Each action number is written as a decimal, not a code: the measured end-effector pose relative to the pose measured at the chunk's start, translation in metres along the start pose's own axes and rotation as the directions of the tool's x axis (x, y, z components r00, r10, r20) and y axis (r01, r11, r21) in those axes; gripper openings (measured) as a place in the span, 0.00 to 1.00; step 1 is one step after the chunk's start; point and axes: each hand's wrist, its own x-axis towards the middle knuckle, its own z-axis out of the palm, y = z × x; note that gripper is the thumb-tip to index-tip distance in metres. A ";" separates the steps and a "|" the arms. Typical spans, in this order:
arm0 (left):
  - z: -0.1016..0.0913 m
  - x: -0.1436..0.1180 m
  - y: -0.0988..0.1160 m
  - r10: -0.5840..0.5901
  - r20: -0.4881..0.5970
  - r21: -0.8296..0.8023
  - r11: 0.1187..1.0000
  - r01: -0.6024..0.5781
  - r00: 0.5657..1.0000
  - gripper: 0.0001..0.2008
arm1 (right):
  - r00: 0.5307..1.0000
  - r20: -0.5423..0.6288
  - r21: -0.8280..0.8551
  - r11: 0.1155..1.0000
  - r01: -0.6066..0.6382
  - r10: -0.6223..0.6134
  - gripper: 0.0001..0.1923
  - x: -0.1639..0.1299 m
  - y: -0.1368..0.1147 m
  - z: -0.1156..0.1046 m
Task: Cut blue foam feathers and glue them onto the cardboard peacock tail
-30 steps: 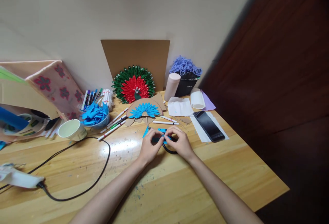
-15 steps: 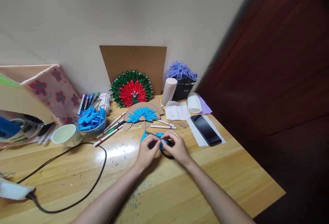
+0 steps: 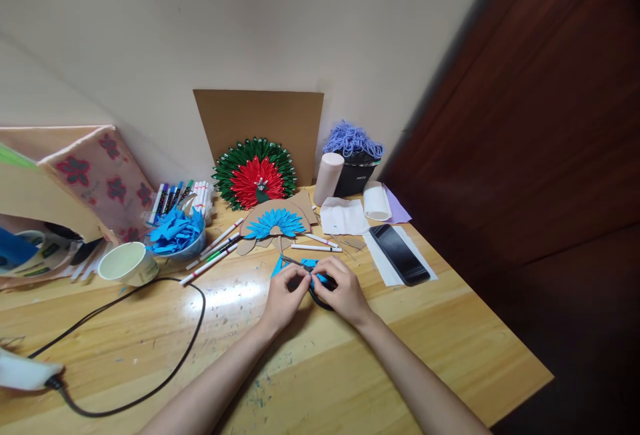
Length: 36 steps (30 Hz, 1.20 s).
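2 hands (image 3: 313, 292) pinch 1 blue paper piece (image 3: 316, 274) (scissors (image 3: 320, 298) beneath).

Head-worn view, facing forward and down, table (image 3: 380, 362) close

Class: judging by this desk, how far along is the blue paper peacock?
Done: a red-and-green peacock fan leans finished; the blue fan has one layer. In hand: left hand and right hand pinch a blue paper piece. Left: bare cardboard base; bowl of blue petals unused.
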 end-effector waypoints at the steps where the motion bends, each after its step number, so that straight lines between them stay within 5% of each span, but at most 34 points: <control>1: 0.000 0.000 -0.001 -0.014 0.005 -0.021 1.000 0.014 1.000 0.10 | 1.000 0.005 -0.031 0.999 0.019 -0.019 0.05 0.000 0.000 0.000; 9: 0.001 0.003 -0.012 -0.128 0.070 -0.198 0.970 0.139 0.989 0.11 | 0.978 0.104 -0.250 0.947 0.202 -0.181 0.07 0.000 0.004 0.001; 18: -0.001 0.003 -0.012 -0.144 0.039 -0.219 0.964 0.149 0.989 0.12 | 0.969 0.152 -0.274 0.934 0.229 -0.193 0.07 0.001 0.005 0.001; 28: 0.001 -0.001 -0.009 0.010 -0.035 -0.015 1.000 -0.011 0.999 0.10 | 0.991 0.051 -0.002 0.993 -0.120 0.120 0.02 -0.001 0.002 -0.001; 36: 0.000 -0.002 -0.003 0.090 -0.050 0.022 0.996 -0.089 0.995 0.08 | 0.983 0.071 0.087 0.980 -0.177 0.171 0.03 -0.001 0.006 -0.001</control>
